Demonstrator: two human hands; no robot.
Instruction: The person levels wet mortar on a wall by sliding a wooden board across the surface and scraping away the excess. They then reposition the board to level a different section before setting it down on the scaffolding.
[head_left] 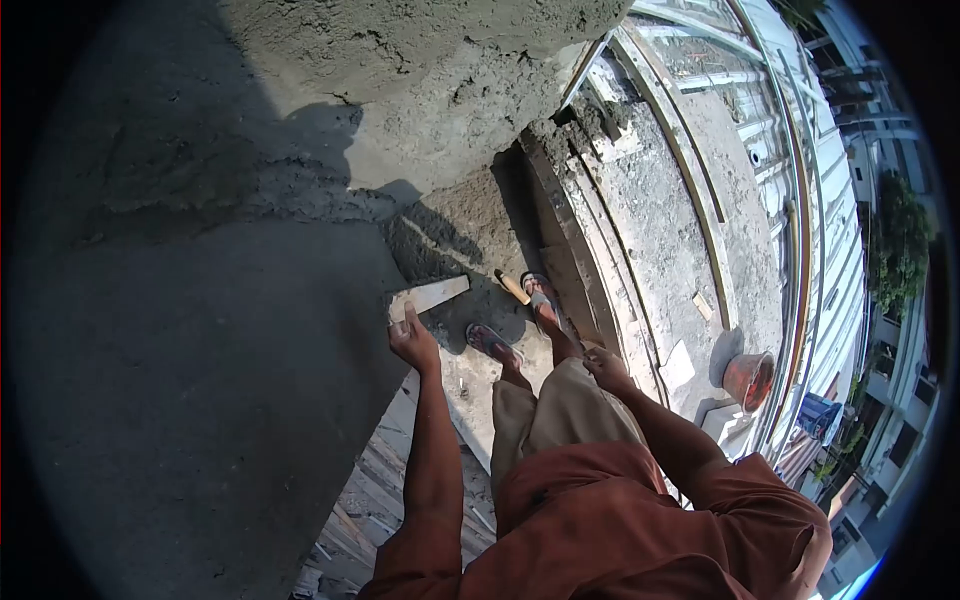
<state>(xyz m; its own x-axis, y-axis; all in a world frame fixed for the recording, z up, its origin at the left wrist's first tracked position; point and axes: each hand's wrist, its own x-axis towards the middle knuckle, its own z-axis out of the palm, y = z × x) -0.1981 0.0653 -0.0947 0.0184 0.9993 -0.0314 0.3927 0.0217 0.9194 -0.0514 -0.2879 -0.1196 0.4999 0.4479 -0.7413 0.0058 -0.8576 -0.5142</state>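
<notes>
My left hand (412,342) is closed on one end of a short, pale flat board (443,292), thumb along its face. The board's other end points right, in front of a mound of wet mortar (440,235). Close to my right thigh is my right hand (606,371), its fingers curled against the trousers (570,410); whether anything is in them is hidden. A tool with a wooden handle (513,288) lies beside my sandalled foot (540,290), its far end against the mortar.
Grey cement surfaces (220,380) fill the left, with rough fresh mortar (440,90) above. On the right, a stepped concrete ledge (660,200) carries wooden strips and an orange bucket (748,380). Beyond it is corrugated metal roofing (845,270). Loose planks (375,480) lie below left.
</notes>
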